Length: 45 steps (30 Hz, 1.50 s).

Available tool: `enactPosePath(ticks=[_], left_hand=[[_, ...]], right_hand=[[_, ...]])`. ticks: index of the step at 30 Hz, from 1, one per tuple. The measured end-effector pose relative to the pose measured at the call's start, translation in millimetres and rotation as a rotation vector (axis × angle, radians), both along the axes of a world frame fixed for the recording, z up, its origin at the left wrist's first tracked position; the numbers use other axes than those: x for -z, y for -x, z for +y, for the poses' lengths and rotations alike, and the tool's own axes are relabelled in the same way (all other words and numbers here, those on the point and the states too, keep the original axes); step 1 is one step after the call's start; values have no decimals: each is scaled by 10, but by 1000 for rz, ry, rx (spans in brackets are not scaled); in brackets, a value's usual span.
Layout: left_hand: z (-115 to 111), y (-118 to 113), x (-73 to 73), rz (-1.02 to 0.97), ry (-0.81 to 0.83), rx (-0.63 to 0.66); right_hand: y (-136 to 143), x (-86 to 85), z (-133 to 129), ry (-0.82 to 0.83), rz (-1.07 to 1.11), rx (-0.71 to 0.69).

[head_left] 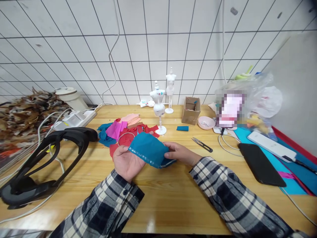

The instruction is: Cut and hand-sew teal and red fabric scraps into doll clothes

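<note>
Between my hands, above the wooden table, is a piece of teal fabric (pixel 147 148) with a pale, shiny strip along its near edge. My left hand (pixel 128 162) is palm up under its left end, the thumb pressing the cloth's edge. At the right end, my right hand (pixel 179 152) pinches the cloth between thumb and fingers. Just behind the fabric stands a small white dress form (pixel 159 104) on a round base. Red, magenta and teal cloth scraps (pixel 117 129) lie beyond my left hand. Thread snips (pixel 202 144) rest to the right of my right hand.
A black headset-like frame (pixel 71 145) and a power strip (pixel 74 119) are at left. Behind stand a second dress form (pixel 170 89) and a cardboard box (pixel 191 110). A pink bowl (pixel 206 122), a black phone (pixel 262 164), a white power bank (pixel 271 146) and cables occupy the right.
</note>
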<state>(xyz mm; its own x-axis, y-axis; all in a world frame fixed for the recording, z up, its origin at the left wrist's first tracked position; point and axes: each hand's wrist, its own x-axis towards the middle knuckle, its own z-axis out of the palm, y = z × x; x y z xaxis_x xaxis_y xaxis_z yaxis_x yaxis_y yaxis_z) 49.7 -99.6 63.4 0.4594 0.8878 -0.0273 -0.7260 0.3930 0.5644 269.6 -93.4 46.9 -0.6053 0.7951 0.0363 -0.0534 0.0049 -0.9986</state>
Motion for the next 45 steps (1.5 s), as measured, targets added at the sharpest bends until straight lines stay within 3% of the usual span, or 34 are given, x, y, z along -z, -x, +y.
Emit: enactPosePath(ticks=[3,6,10,12,15,18,24,29,33,39,41,43,45], left_hand=[[65,58,2,123,-74,-7],[166,178,36,395,-243,-50],[261,281,115,959,-629,-446],[254,242,141,1183,-849,-508],[187,92,159,1343,-1179,-212],[128,-45,184,1407,-1364,58],[160,-43,238,1624,-1438,99],[129,-78,240,1720,-1406,2],[118,-116,290,1643,-1378,-48],[254,67,373,1598,-1340,25],[281,128,366,1613,-1334,28],[287,156,351,1614,-1312,15],[278,153,344,1606,-1275,-13]], right_hand=[[-293,-122,7,8,-122,13],[-556,-222,-7,-105,-366,61],[-628,-162,-40,-274,-802,38],[-595,-87,-41,-341,-984,25],[-594,-15,-21,-370,-1145,37],[-654,-5,-5,-367,-1184,103],[-704,-50,-14,-353,-1082,168],[-962,-168,-32,-328,-1153,671],[-1150,-104,-79,-317,-1327,595],[-1295,64,-101,-334,-1562,469],[-1360,29,-103,-306,-1560,447],[-1363,-67,-132,-255,-1504,510],[-1256,-205,-203,-216,-1307,576]])
